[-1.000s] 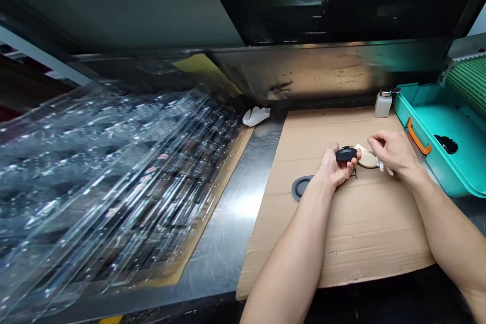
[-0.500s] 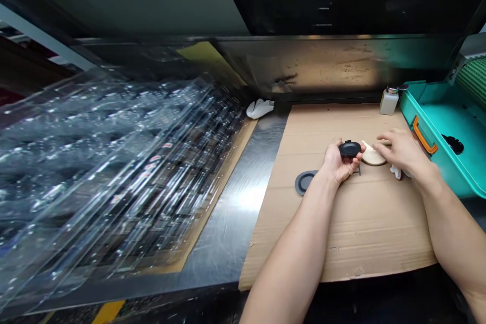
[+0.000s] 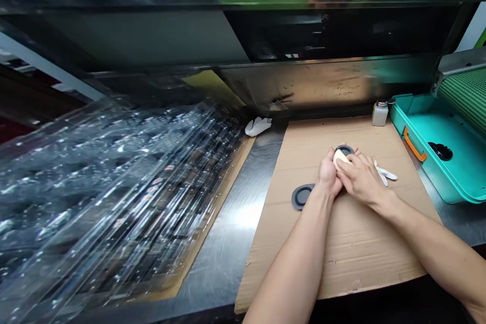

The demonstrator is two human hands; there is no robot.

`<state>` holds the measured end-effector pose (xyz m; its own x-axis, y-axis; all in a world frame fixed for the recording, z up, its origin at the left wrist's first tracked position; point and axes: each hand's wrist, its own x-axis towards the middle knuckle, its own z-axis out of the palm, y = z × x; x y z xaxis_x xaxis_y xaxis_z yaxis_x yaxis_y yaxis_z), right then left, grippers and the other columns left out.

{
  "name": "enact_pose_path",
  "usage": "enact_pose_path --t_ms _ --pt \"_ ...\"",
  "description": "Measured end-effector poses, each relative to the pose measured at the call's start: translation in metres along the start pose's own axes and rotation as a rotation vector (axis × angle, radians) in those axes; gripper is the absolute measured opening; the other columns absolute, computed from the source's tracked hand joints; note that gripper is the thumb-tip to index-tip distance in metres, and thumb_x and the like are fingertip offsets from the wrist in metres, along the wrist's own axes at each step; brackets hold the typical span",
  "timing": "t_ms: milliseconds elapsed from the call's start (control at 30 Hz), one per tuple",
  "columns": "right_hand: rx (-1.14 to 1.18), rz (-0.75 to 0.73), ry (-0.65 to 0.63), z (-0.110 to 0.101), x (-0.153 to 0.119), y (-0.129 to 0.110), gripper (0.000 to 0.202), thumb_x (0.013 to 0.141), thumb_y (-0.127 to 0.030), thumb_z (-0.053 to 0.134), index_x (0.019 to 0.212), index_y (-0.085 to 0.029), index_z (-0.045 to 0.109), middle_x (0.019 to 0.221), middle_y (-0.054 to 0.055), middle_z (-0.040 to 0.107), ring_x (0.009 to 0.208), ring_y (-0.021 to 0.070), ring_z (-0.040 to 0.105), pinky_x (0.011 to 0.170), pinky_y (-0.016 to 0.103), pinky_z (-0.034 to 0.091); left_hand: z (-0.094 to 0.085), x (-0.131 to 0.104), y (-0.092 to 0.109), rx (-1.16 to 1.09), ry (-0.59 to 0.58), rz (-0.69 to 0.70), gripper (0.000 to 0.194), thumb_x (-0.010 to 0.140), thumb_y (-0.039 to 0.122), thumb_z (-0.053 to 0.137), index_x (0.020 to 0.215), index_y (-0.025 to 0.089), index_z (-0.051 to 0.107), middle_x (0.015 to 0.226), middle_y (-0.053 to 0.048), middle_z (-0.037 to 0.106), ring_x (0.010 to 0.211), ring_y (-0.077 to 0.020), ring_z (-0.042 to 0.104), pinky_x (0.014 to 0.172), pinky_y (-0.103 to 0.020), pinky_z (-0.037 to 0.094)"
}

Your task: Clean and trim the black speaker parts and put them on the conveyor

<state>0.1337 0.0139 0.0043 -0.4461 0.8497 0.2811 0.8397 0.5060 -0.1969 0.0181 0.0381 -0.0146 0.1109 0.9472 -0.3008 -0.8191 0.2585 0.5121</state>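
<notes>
Over the cardboard sheet (image 3: 341, 263), my left hand (image 3: 328, 172) is closed around a dark oval part (image 3: 345, 149), whose far edge shows. My right hand (image 3: 359, 174) presses a cream-coloured pad (image 3: 340, 160) against the face of that part, its fingers over the pad. The two hands touch each other. Another dark grey oval piece (image 3: 302, 196) lies on the cardboard beside my left forearm. Just right of my right hand lies a crumpled white item (image 3: 387, 174).
Clear plastic trays (image 3: 125, 202) are stacked at the left. A teal bin (image 3: 436, 182) with an orange handle holds black parts (image 3: 440, 151) at the right. A small bottle (image 3: 379, 113) stands at the back, and a white crumpled tissue (image 3: 258, 126) lies near the trays.
My right hand has picked up the cream pad from the cardboard and brought it left onto the dark part in my left hand. The camera view has tilted upward.
</notes>
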Motion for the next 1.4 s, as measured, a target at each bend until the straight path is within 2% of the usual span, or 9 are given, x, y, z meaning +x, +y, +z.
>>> enact_pose_path --t_ms 233,367,467,567,867,1033,1200,1300,1400 --pt "-0.099 0.032 -0.014 0.001 0.001 0.007 0.039 0.102 -0.036 0.039 0.132 -0.026 0.062 0.122 0.013 0.062 0.106 0.0280 0.049 0.089 0.039 0.032 -0.007 0.006 -0.004 0.043 0.001 -0.024 0.038 0.104 0.035 0.032 0.106 0.015 0.064 0.103 -0.013 0.073 0.102 -0.0218 0.070 0.097 -0.040 0.055" --pt "-0.165 0.283 0.030 0.001 0.005 0.040 0.039 0.102 -0.036 0.037 0.126 -0.021 0.065 0.119 0.016 0.063 0.108 0.0303 0.049 0.090 0.041 0.033 -0.007 0.002 -0.007 0.223 -0.015 0.150 0.028 0.097 0.037 0.055 0.115 0.016 0.061 0.107 -0.012 0.072 0.102 -0.0210 0.071 0.098 -0.039 0.053" --pt "-0.145 0.351 0.016 0.003 0.006 0.057 0.037 0.101 -0.037 0.040 0.121 -0.022 0.067 0.118 0.016 0.063 0.110 0.0309 0.050 0.091 0.041 0.034 0.000 -0.011 -0.014 0.497 -0.053 0.470 0.067 0.073 0.029 0.085 0.133 0.021 0.055 0.127 -0.012 0.066 0.122 -0.0223 0.062 0.110 -0.035 0.044" --pt "-0.126 0.341 -0.040 0.005 0.005 0.059 0.034 0.098 -0.035 0.045 0.120 -0.023 0.068 0.116 0.015 0.065 0.110 0.0309 0.052 0.089 0.041 0.036 0.009 -0.028 -0.020 0.740 -0.118 0.663 0.100 0.065 0.026 0.090 0.151 0.028 0.038 0.144 -0.011 0.055 0.139 -0.0248 0.047 0.119 -0.037 0.033" --pt "-0.019 0.344 0.165 -0.001 0.004 0.066 0.036 0.096 -0.037 0.048 0.124 -0.024 0.067 0.117 0.012 0.066 0.109 0.0306 0.052 0.095 0.043 0.035 0.019 -0.040 -0.021 0.806 -0.053 0.762 0.098 0.066 0.025 0.089 0.150 0.030 0.039 0.141 -0.011 0.057 0.140 -0.0263 0.047 0.113 -0.036 0.042" --pt "0.248 0.334 0.304 -0.005 0.009 0.065 0.039 0.095 -0.040 0.051 0.125 -0.020 0.067 0.123 0.012 0.068 0.113 0.0288 0.057 0.099 0.042 0.040 0.020 -0.037 -0.021 0.711 -0.056 0.738 0.092 0.065 0.020 0.090 0.144 0.032 0.046 0.142 -0.008 0.058 0.140 -0.0230 0.047 0.113 -0.031 0.041" --pt "0.589 0.152 0.251 0.000 0.006 0.035 0.043 0.098 -0.045 0.049 0.131 -0.021 0.063 0.127 0.008 0.067 0.110 0.0213 0.062 0.093 0.033 0.047 0.015 -0.021 -0.022 0.377 0.050 0.539 0.031 0.090 0.038 0.066 0.116 0.020 0.066 0.125 -0.010 0.068 0.120 -0.0204 0.063 0.101 -0.030 0.050" --pt "0.441 -0.029 0.202 0.006 0.002 0.021 0.036 0.098 -0.038 0.052 0.128 -0.025 0.066 0.129 0.007 0.065 0.118 0.0220 0.056 0.100 0.034 0.043 0.008 -0.007 -0.016 0.222 0.079 0.379 0.036 0.098 0.047 0.049 0.099 0.014 0.064 0.097 -0.010 0.072 0.091 -0.0175 0.071 0.085 -0.029 0.055" --pt "0.213 0.037 0.160 0.009 0.002 0.027 0.035 0.098 -0.036 0.051 0.128 -0.028 0.066 0.125 0.007 0.064 0.114 0.0244 0.053 0.097 0.036 0.041 0.003 0.005 0.009 0.381 0.140 0.394 0.038 0.095 0.052 0.052 0.086 0.015 0.059 0.075 -0.004 0.066 0.065 -0.0122 0.064 0.065 -0.023 0.052"
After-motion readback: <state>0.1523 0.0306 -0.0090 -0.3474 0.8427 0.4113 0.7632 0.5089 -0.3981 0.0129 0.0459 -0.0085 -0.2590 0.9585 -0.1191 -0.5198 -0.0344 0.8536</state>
